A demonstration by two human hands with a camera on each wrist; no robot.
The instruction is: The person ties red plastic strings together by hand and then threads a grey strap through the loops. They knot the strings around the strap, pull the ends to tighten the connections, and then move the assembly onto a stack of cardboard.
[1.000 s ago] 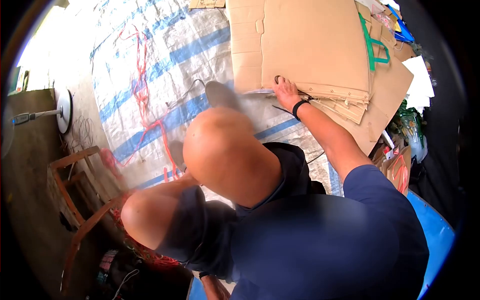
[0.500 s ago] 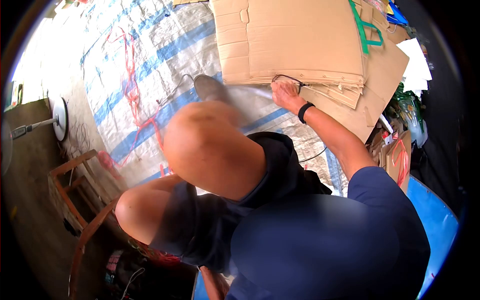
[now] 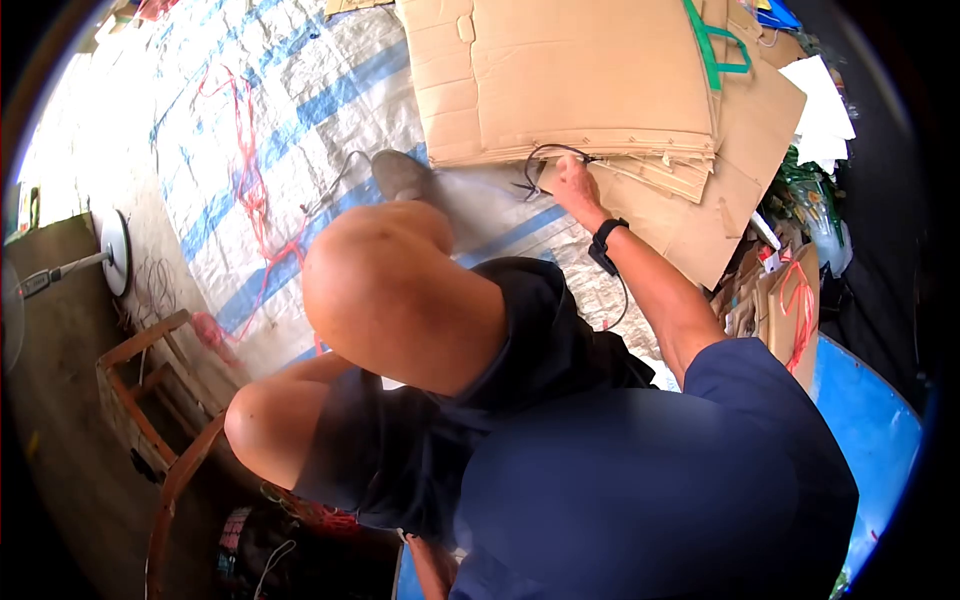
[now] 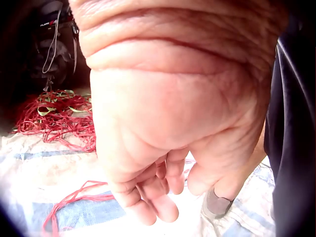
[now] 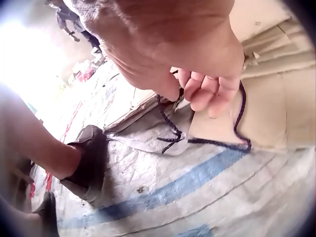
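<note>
My right hand (image 3: 578, 190) is at the front edge of the stacked cardboard (image 3: 570, 80), beside a looped dark cord (image 3: 541, 152). In the right wrist view the fingers of that hand (image 5: 197, 74) are bent over the cord (image 5: 212, 142), which passes behind them; whether they grip it is hidden. The cord's knot and short ends lie on the sheet by the cardboard's edge. My left hand (image 4: 168, 113) hangs with loosely curled fingers and holds nothing, above the blue-striped sheet (image 4: 94, 212).
Pink twine (image 3: 250, 190) trails over the sheet (image 3: 300, 110). A shoe (image 3: 402, 176) stands left of the cardboard. At the left are a wooden frame (image 3: 145, 340) and a round-based stand (image 3: 116, 252). Clear bottles (image 3: 825, 225) and a blue panel (image 3: 870, 430) are at the right.
My right hand has shifted right along the cardboard's edge. The cord's loop has spread wider, and its loose ends now lie left of the hand. The head view has shifted.
</note>
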